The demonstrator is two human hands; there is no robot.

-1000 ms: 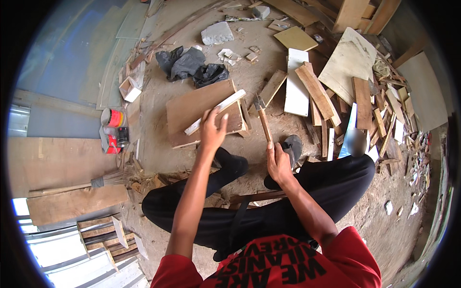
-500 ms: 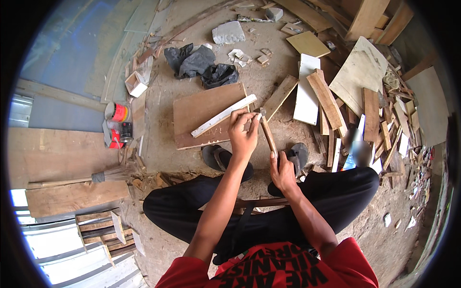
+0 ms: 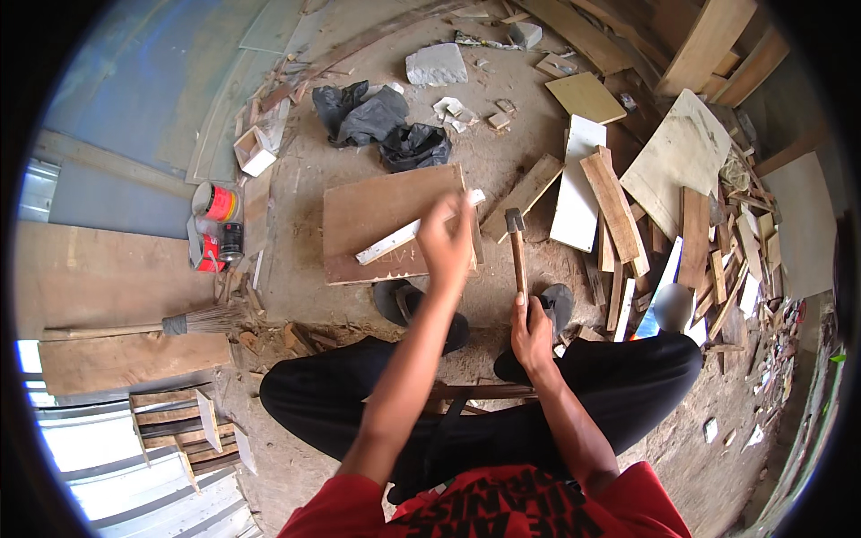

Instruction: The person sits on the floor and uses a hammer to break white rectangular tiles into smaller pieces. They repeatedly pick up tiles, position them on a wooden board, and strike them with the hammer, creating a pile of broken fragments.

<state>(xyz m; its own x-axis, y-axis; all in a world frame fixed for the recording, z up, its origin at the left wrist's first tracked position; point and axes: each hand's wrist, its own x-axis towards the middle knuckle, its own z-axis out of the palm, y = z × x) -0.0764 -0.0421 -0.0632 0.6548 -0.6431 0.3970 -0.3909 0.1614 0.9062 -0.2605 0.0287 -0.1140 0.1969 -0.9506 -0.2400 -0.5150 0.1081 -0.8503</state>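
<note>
My right hand [image 3: 532, 334] is closed round the wooden handle of a hammer [image 3: 519, 255], whose dark metal head points away from me. My left hand [image 3: 447, 240] hovers over the right end of a white wooden strip [image 3: 391, 244]; motion smears its fingers, so I cannot make out whether they hold anything. Under the strip lies a brown wooden board [image 3: 359, 199], flat on the ground ahead of my feet. The hand hides part of both strip and board.
Scrap planks and boards [image 3: 610, 202] pile up on the right. Black plastic bags [image 3: 366, 121] and a pale stone block [image 3: 437, 65] lie beyond the board. On the left are red cans [image 3: 215, 203] and a stick broom [image 3: 193, 325]. My sandalled feet stand just short of the board.
My left hand has moved away from the hammer head, leftward to above the white strip. The hammer now stands more upright in view, and my right hand is slightly nearer to me.
</note>
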